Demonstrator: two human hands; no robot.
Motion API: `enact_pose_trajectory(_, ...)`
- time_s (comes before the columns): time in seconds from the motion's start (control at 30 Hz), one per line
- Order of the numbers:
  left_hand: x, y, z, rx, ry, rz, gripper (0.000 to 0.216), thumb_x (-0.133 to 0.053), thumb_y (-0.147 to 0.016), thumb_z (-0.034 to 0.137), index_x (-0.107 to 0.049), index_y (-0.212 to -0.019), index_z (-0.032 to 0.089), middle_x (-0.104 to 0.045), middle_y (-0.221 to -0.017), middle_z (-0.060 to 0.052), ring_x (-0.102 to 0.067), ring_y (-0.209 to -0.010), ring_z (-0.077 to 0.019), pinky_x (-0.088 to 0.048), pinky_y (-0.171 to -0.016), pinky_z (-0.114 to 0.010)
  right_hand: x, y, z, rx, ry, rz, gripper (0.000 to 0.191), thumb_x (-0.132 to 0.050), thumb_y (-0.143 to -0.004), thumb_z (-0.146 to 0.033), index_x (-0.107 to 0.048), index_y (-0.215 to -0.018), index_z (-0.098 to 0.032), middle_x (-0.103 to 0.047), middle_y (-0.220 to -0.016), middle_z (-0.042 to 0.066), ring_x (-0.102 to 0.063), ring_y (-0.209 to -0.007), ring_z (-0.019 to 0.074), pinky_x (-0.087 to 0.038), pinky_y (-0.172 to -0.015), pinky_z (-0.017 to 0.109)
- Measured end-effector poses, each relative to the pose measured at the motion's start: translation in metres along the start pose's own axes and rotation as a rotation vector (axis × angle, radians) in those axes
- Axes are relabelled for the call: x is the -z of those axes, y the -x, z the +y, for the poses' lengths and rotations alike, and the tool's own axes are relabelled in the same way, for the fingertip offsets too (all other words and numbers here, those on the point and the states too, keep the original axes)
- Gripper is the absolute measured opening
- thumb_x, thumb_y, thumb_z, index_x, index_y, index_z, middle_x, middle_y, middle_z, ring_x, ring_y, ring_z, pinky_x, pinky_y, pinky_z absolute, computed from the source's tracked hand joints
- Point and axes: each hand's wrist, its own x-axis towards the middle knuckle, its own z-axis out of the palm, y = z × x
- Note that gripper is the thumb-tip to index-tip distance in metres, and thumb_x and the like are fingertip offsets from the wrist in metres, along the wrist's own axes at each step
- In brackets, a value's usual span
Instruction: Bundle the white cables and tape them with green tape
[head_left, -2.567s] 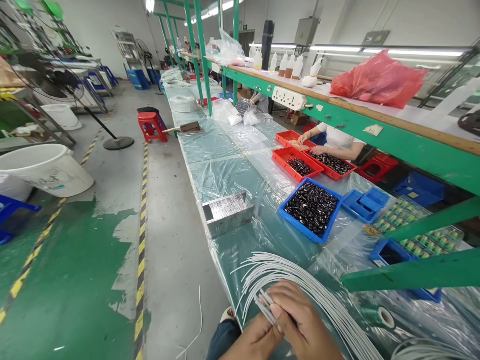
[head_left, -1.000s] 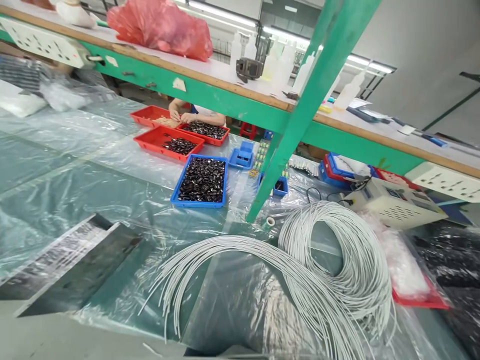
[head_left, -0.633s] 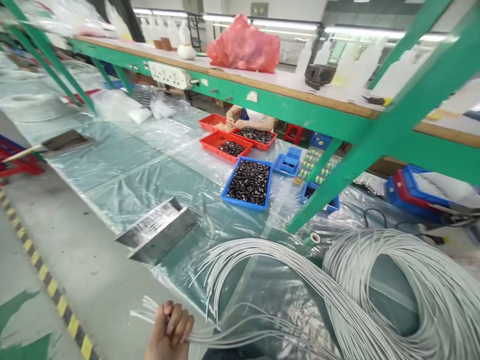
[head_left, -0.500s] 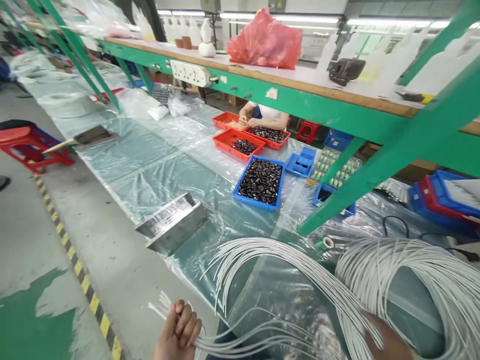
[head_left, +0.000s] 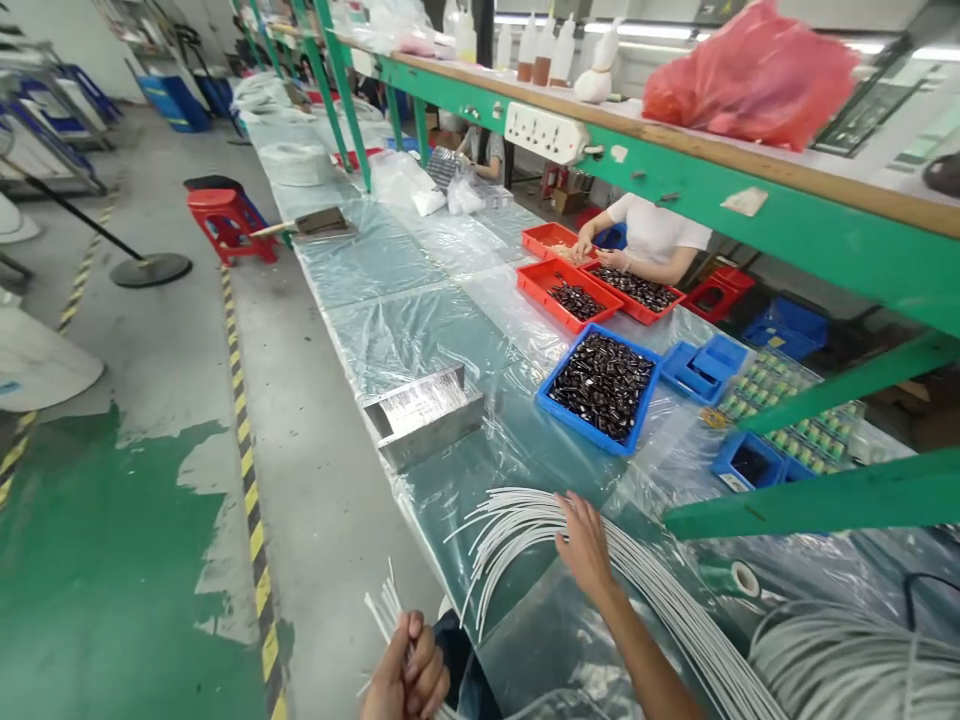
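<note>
My left hand (head_left: 405, 682) is at the bottom edge, off the table, closed in a fist round a few white wire lengths (head_left: 384, 606) whose ends stick up from it. My right hand (head_left: 583, 545) reaches forward over the plastic-covered table (head_left: 420, 330). Its fingers are stretched out and lie on a fanned bundle of white wires (head_left: 504, 522), near their cut ends. The bundle runs back to the right into a large coil (head_left: 847, 655).
A metal channel (head_left: 421, 415) lies left of the bundle. Beyond are a blue tray (head_left: 592, 438) of small black parts, red trays (head_left: 541, 285), small blue bins (head_left: 705, 365) and a tape roll (head_left: 742, 578). A person (head_left: 660, 240) works across the table. Green frame struts (head_left: 810, 500) cross at right.
The view has swung left and down. My right hand has moved from the coil side forward onto the bundle's cut ends. My left hand still grips the white wires.
</note>
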Motion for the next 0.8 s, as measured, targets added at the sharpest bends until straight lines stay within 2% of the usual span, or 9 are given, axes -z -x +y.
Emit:
enact_pose_trajectory(0.07, -0.001, -0.002, 0.004, -0.008, 0.014, 0.011, 0.044, -0.078, -0.057, 0.041, -0.042, -0.064, 0.017, -0.033, -0.044, 0.011, -0.024, -0.032, 0.0007, -0.013, -0.038, -0.018, -0.004, -0.01, 0.007, -0.044, 0.072, -0.024, 0.067, -0.048, -0.068, -0.004, -0.035, -0.134, -0.012, -0.041, -0.134, 0.02, -0.036, -0.122, 0.0376, -0.031, -0.096, 0.054)
enact_pose_trajectory(0.13, 0.001, -0.007, 0.006, -0.02, 0.019, 0.022, 0.044, -0.078, -0.057, 0.042, -0.042, -0.064, 0.017, -0.032, -0.044, 0.011, -0.024, -0.032, 0.0007, -0.014, -0.038, -0.018, -0.008, -0.017, 0.009, -0.042, 0.128, -0.05, 0.072, -0.048, -0.065, -0.001, -0.034, -0.135, -0.012, -0.05, -0.124, 0.02, -0.046, -0.113, 0.0369, -0.038, -0.089, 0.05)
enact_pose_trajectory(0.23, 0.007, -0.018, 0.004, -0.042, 0.015, 0.061, 0.045, -0.079, -0.056, 0.042, -0.042, -0.065, 0.018, -0.03, -0.044, 0.012, -0.022, -0.031, 0.0011, -0.013, -0.036, -0.017, -0.011, -0.022, 0.008, 0.033, 0.183, -0.063, 0.064, -0.047, -0.065, 0.001, -0.046, -0.126, -0.014, -0.059, -0.108, 0.014, -0.054, -0.1, 0.03, -0.043, -0.082, 0.039)
enact_pose_trajectory(0.37, 0.011, -0.034, 0.0, -0.042, 0.02, 0.073, 0.046, -0.08, -0.054, 0.039, -0.041, -0.065, 0.018, -0.027, -0.044, 0.012, -0.019, -0.031, 0.0013, -0.012, -0.035, -0.016, -0.009, -0.031, 0.014, 0.086, 0.207, -0.037, 0.04, -0.054, -0.069, -0.004, -0.059, -0.105, -0.019, -0.06, -0.101, 0.007, -0.055, -0.096, 0.0242, -0.042, -0.081, 0.034)
enact_pose_trajectory(0.47, 0.007, -0.039, 0.0, -0.041, 0.009, 0.067, 0.044, -0.078, -0.057, 0.041, -0.041, -0.066, 0.018, -0.028, -0.045, 0.012, -0.02, -0.031, 0.0008, -0.015, -0.035, -0.016, -0.003, -0.042, 0.031, -0.022, 0.208, 0.047, 0.025, -0.053, -0.076, -0.012, -0.058, -0.101, -0.014, -0.059, -0.099, 0.009, -0.054, -0.093, 0.0232, -0.043, -0.077, 0.036)
enact_pose_trajectory(0.53, 0.003, -0.039, 0.001, -0.038, -0.01, 0.057, 0.04, -0.075, -0.061, 0.038, -0.042, -0.067, 0.018, -0.029, -0.045, 0.012, -0.021, -0.032, 0.0003, -0.017, -0.035, -0.017, -0.001, -0.05, 0.045, -0.122, 0.186, 0.101, 0.023, -0.051, -0.08, -0.016, -0.056, -0.102, -0.012, -0.059, -0.097, 0.01, -0.056, -0.088, 0.0219, -0.045, -0.073, 0.036)
enact_pose_trajectory(0.6, 0.001, -0.039, 0.001, -0.036, -0.026, 0.041, 0.036, -0.073, -0.065, 0.035, -0.042, -0.067, 0.018, -0.03, -0.045, 0.011, -0.022, -0.032, 0.0, -0.018, -0.036, -0.017, -0.002, -0.056, 0.059, -0.156, 0.141, 0.124, 0.025, -0.05, -0.08, -0.017, -0.056, -0.104, -0.011, -0.06, -0.097, 0.01, -0.057, -0.085, 0.02, -0.046, -0.07, 0.034)
enact_pose_trajectory(0.7, -0.002, -0.041, -0.001, -0.035, -0.041, 0.023, 0.034, -0.071, -0.068, 0.037, -0.042, -0.067, 0.018, -0.029, -0.046, 0.011, -0.022, -0.033, -0.0002, -0.018, -0.037, -0.017, -0.005, -0.058, 0.071, -0.045, 0.051, 0.12, 0.03, -0.049, -0.08, -0.016, -0.058, -0.109, -0.013, -0.061, -0.106, 0.01, -0.057, -0.096, 0.02, -0.047, -0.08, 0.034)
enact_pose_trajectory(0.8, -0.008, -0.042, -0.006, -0.022, -0.066, 0.0, 0.035, -0.07, -0.068, 0.041, -0.042, -0.068, 0.018, -0.027, -0.047, 0.011, -0.019, -0.034, -0.0003, -0.016, -0.038, -0.018, -0.007, -0.051, 0.074, 0.053, -0.014, 0.139, 0.033, -0.039, -0.084, -0.02, -0.061, -0.108, -0.014, -0.06, -0.115, 0.012, -0.052, -0.108, 0.0242, -0.042, -0.091, 0.04)
